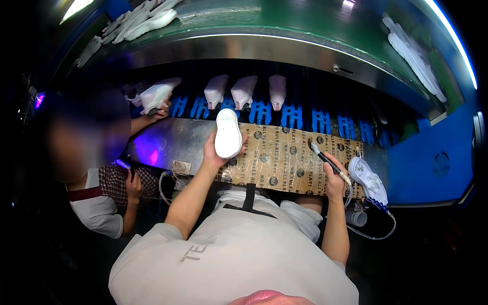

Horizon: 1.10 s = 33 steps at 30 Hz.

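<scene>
A white shoe sole is held up by my left hand, its fingers wrapped round the lower part. The sole's inner side faces up, above the left end of the taped cardboard. In my right hand is a brush with a dark handle and a pale tip, gripped like a pen. A thin tube runs down from the back of the brush. Its tip is over the cardboard, apart from the sole. Just right of my right hand lies another white sole, tilted at the bench edge.
Several pale shoe uppers stand along a row of blue racks behind the bench. Above, a green belt carries white soles at both ends. To my left, a co-worker's hand touches a white shoe. A blue panel closes the right side.
</scene>
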{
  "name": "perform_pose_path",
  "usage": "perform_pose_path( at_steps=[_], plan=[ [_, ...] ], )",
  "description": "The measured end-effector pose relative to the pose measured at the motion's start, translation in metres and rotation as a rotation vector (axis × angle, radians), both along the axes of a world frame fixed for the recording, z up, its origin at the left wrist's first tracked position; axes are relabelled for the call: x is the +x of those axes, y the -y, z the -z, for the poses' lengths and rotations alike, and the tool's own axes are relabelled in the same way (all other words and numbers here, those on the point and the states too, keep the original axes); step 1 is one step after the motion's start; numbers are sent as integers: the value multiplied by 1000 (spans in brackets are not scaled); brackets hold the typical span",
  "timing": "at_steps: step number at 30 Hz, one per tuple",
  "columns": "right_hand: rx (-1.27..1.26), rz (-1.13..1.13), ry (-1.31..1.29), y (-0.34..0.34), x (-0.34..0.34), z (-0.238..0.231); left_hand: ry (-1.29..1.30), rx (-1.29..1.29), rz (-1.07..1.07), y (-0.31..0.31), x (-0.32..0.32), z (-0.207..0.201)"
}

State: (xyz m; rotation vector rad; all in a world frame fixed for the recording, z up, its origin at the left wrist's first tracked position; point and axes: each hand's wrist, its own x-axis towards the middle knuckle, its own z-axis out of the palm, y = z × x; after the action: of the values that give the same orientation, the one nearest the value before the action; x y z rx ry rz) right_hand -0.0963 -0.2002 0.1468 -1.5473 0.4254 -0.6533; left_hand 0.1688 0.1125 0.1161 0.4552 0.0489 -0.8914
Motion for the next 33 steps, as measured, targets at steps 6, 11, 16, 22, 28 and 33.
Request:
perform_pose_path(
  at_steps=[6, 11, 16, 22, 28, 33],
  plan=[
    [-24, 133, -76, -2, -5, 92, -230, -129, 134, -22, -50, -6],
    [-121, 99, -75, -4, -6, 91, -124, -409, 814, 8, -48, -78],
    [-166, 87, -47, -2, -8, 89, 641, -525, 587, 137, 19, -255],
    [-190, 118, -58, 0, -7, 92, 1120, 150, 109, 211, 96, -324],
    [-203, 85, -71, -8, -4, 66, 1693, 2200, -697, 147, 228, -335],
    [-192, 77, -44, -8, -1, 66, 1494, 2243, -452, 58, 283, -321]
  ],
)
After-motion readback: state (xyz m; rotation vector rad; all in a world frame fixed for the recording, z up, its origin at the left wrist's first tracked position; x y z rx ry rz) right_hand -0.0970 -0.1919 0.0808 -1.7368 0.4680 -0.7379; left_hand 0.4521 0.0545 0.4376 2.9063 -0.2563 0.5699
